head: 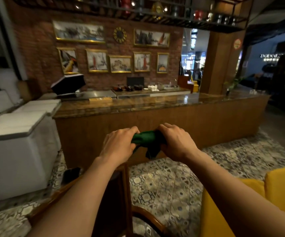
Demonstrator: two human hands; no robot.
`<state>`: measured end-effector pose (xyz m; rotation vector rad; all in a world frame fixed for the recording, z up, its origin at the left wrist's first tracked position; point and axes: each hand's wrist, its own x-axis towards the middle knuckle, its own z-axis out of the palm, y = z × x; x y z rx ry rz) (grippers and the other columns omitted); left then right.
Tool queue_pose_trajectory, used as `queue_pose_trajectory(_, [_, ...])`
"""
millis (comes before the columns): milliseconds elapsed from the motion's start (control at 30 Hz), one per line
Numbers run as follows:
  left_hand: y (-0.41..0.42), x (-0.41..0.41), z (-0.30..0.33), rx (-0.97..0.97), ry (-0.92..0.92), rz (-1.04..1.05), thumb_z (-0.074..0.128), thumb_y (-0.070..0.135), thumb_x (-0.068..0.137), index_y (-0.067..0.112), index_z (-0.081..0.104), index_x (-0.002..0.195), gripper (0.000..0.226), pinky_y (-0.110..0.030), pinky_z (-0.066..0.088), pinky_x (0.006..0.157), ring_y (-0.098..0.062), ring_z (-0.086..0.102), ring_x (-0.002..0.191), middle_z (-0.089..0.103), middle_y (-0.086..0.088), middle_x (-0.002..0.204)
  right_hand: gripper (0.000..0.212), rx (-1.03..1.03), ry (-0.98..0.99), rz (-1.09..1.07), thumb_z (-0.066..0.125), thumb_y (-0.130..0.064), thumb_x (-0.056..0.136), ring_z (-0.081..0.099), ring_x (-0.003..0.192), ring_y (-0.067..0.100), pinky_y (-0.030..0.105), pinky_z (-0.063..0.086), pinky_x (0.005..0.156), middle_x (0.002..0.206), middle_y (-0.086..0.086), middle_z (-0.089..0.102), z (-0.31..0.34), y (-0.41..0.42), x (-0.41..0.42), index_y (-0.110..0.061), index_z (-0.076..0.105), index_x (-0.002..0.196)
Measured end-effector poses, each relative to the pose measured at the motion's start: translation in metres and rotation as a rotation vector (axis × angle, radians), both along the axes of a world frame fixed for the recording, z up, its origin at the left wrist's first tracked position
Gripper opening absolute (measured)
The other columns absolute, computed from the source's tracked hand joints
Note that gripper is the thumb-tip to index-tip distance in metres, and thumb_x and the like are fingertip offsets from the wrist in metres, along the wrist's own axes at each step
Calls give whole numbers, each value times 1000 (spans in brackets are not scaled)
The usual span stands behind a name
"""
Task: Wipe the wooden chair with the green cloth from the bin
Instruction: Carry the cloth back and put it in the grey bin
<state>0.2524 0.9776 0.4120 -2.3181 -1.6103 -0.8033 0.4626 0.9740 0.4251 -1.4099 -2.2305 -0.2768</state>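
A bunched dark green cloth (147,139) is stretched between both my hands, held out in front of me at about waist height. My left hand (119,144) is closed on its left end and my right hand (176,141) on its right end; a loose corner hangs down below. The wooden chair (126,189) stands under my forearms, its dark brown upright and curved rails partly hidden by my left arm. No bin can be made out.
A long wooden counter (155,120) with a polished stone top runs across in front. White chest units (17,151) stand at the left. A yellow upholstered seat (275,194) sits at the lower right. Patterned tile floor (169,182) lies between.
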Motion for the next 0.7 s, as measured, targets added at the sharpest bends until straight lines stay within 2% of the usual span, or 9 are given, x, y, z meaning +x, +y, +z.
queue_pose_trajectory(100, [-1,-14,33,68,11,85,68,26,85,39,50,108,31,-35,39,65,-24,64,93,67,11,105,40,59,16,85,70,-23,84,58,99,28,39,48,69,113,2,59,33,13,-15,-22,55,120])
queue_pose_trajectory(267, [-9,-45,85,119,43,233,69,26,85,38,54,116,36,-39,49,72,-26,63,100,68,7,112,43,125,77,218,70,-24,86,60,98,31,48,55,76,117,4,55,78,33,-48,-21,56,127])
queue_pose_trajectory(400, [-29,-83,115,157,81,391,67,28,83,39,53,114,36,-38,45,68,-29,63,97,69,5,109,46,154,119,377,70,-25,86,60,99,31,47,54,76,117,3,56,102,44,-91,-24,55,129])
queue_pose_trajectory(533, [-72,-128,128,152,131,568,64,29,83,37,54,111,31,-41,50,70,-27,64,94,69,6,105,47,158,156,558,70,-25,84,59,102,31,46,52,76,119,3,57,110,41,-153,-26,54,129])
queue_pose_trajectory(700, [-164,-184,132,121,180,819,64,29,84,36,53,108,27,-38,42,64,-29,64,93,68,6,104,44,135,168,804,70,-26,82,59,102,31,42,50,74,115,2,58,111,-6,-248,-26,56,124])
